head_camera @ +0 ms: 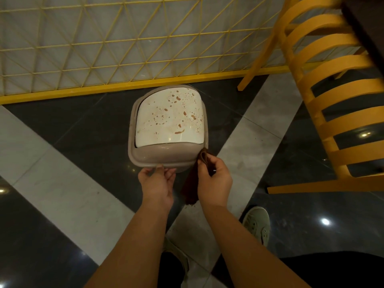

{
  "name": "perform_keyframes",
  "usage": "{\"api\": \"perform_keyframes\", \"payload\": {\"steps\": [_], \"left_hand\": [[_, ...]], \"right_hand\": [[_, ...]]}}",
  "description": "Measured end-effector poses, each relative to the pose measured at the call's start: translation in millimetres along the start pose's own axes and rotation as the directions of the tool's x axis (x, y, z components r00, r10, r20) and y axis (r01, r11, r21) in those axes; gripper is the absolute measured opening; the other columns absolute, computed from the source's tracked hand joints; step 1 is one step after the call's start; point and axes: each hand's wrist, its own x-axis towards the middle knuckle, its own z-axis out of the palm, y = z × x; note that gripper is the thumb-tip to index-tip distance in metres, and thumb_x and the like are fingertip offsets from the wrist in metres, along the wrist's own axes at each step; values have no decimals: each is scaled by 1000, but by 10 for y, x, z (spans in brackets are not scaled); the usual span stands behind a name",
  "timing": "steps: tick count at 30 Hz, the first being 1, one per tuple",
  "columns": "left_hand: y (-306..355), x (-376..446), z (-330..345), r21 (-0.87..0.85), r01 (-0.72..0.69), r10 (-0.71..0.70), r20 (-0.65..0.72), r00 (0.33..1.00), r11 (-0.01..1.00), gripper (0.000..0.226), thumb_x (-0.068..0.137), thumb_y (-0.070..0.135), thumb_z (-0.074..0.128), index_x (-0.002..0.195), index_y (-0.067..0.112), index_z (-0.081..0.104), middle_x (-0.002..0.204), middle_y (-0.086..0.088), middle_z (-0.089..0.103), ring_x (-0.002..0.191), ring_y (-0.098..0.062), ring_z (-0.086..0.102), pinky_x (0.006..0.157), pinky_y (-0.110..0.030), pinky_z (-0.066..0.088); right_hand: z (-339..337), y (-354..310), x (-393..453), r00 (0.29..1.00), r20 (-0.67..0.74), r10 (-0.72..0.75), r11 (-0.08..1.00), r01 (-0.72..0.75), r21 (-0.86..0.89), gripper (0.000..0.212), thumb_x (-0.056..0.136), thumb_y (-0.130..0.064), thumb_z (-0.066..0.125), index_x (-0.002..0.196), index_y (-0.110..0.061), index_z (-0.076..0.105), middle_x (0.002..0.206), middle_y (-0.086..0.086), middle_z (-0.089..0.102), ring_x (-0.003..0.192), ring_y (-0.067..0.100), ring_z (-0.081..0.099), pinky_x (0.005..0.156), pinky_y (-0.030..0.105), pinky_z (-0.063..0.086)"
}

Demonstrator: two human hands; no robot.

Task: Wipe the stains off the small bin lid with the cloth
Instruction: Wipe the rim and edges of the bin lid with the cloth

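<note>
L hand fingers straight, R hand fingers curled

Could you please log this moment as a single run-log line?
left hand: touches bin rim | right hand: grips brown cloth at rim | lid: stains unwiped

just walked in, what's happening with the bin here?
A person is standing over a small bin on the floor, about to clean its white lid, which is still covered in brown stains. The left hand touches the bin's near rim with its fingertips, seemingly steadying it. The right hand pinches a dark brown cloth at the bin's near right corner; the cloth has not reached the stained surface yet. A yellow chair stands to the right.
</note>
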Motion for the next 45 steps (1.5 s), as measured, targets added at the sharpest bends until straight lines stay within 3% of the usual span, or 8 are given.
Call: {"api": "perform_keyframes", "payload": {"steps": [8,13,20,25,29,32,40,45], "left_hand": [[-172,-188,105,-13,79,-79,49,996,997,22,95,0,50,105,18,45,105,-16,63,96,-27,65,90,-46,53],[-138,-159,76,0,47,-47,43,998,999,30,95,0,49,121,12,42,120,-20,60,89,-21,64,70,-28,55],[-144,-192,108,24,57,-58,48,997,998,21,95,3,51,105,20,44,119,-15,63,101,-22,66,107,-40,42],[-132,-195,93,49,21,-24,52,998,999,27,97,2,48,121,11,41,122,-20,58,111,-30,61,100,-42,48],[16,-139,16,82,43,-48,61,997,996,16,95,0,50,103,15,50,100,-11,67,95,-21,66,103,-39,44],[177,19,-171,54,14,-13,-31,999,998,33,94,2,53,126,12,52,107,-10,69,90,-18,68,93,-37,51],[-23,-121,-129,31,67,-66,-10,998,997,39,93,8,58,131,15,51,117,-9,66,102,-21,65,97,-39,49],[-77,-100,-60,11,52,-52,6,999,999,39,94,3,55,131,9,48,112,-20,67,92,-26,70,68,-31,59]], "right_hand": [[30,17,-169,964,171,-204,946,239,-220,25,88,-11,63,110,-21,67,110,-4,64,101,9,60,93,30,51],[-161,-54,10,693,564,-449,504,718,-480,27,89,-19,58,114,-22,69,105,5,68,84,23,68,69,31,57],[-473,-145,243,858,314,-406,595,509,-622,29,95,-19,54,123,-25,62,113,-1,62,92,13,61,77,15,41],[-234,-48,24,655,597,-462,418,755,-505,28,83,-13,64,108,-23,71,99,5,69,73,25,68,60,33,58],[-424,-14,170,814,440,-379,571,580,-581,26,92,-17,59,113,-27,68,107,-2,65,85,18,64,71,22,49],[-629,56,286,961,231,-153,797,259,-546,27,97,-22,51,122,-25,61,116,-2,60,103,15,59,87,20,38],[-398,-96,71,973,213,-90,975,129,-178,21,92,-27,60,109,-40,62,101,-16,66,95,6,63,85,29,55],[-161,-160,-125,946,319,-62,986,107,-125,20,92,-23,62,110,-28,68,97,-12,69,87,1,64,78,20,55]]}}
